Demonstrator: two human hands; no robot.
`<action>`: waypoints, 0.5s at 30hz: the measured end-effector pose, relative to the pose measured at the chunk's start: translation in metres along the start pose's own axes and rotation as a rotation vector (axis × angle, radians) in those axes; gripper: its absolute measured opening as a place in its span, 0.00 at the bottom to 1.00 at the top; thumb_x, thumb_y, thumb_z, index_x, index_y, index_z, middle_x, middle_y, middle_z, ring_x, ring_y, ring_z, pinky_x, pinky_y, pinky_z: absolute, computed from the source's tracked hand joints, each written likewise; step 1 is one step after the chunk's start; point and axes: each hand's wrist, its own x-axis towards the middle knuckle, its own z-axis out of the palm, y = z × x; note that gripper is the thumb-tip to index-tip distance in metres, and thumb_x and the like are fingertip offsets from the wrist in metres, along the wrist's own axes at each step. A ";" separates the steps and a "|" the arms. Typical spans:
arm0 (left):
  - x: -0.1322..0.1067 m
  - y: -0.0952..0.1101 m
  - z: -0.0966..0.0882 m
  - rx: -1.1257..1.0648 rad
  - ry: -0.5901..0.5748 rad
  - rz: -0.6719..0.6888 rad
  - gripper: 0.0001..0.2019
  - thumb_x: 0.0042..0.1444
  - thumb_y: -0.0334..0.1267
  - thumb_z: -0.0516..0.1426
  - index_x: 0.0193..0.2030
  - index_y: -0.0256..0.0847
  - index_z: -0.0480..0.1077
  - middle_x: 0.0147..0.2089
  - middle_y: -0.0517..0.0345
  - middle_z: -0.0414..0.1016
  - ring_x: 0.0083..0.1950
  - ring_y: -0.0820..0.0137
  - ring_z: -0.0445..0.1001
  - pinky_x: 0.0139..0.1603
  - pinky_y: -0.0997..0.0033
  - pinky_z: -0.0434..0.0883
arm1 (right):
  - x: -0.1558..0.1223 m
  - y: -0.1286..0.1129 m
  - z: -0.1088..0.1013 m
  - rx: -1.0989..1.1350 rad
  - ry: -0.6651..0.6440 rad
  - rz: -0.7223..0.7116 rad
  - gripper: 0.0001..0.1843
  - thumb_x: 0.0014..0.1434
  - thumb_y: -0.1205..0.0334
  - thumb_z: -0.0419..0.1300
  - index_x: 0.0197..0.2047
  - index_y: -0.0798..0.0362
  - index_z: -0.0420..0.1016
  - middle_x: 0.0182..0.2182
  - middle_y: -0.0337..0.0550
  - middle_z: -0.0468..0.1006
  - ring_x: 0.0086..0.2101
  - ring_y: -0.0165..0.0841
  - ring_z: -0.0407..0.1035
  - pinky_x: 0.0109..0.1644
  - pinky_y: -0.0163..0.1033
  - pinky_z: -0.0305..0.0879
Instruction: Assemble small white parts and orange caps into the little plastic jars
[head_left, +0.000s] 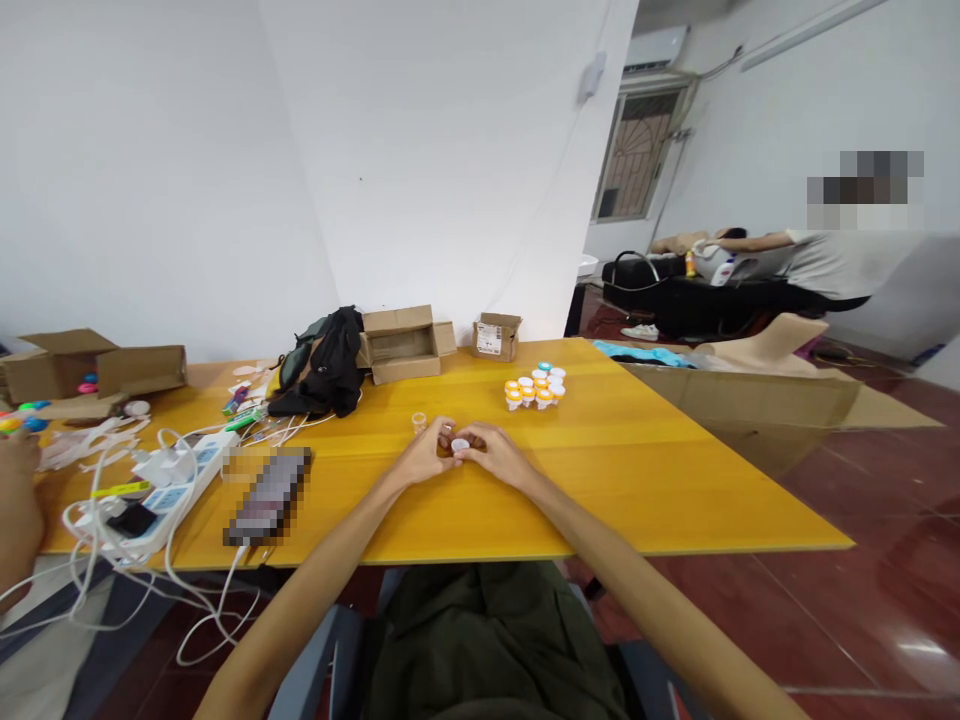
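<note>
My left hand point(427, 455) and my right hand point(491, 455) meet over the middle of the yellow table point(637, 470). Between their closed fingers is a small jar with a white cap point(460, 444); both hands grip it, the right pinching the cap. A small clear cup point(418, 421) stands just behind my left hand. Farther back on the right is a cluster of several small jars with orange and white lids point(535, 388).
A power strip with white cables point(169, 480) and a phone point(268, 495) lie at the left. A black bag point(330, 365) and open cardboard boxes point(401, 343) sit at the back. Another person's arm point(16, 500) shows at the far left; someone bends over at the back right.
</note>
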 end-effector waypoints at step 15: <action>0.000 -0.001 -0.003 -0.012 -0.026 -0.009 0.24 0.42 0.36 0.67 0.47 0.41 0.66 0.43 0.56 0.74 0.43 0.67 0.71 0.48 0.65 0.69 | -0.001 0.000 -0.001 -0.090 -0.022 -0.058 0.07 0.55 0.65 0.65 0.39 0.49 0.79 0.33 0.40 0.77 0.35 0.35 0.69 0.42 0.39 0.64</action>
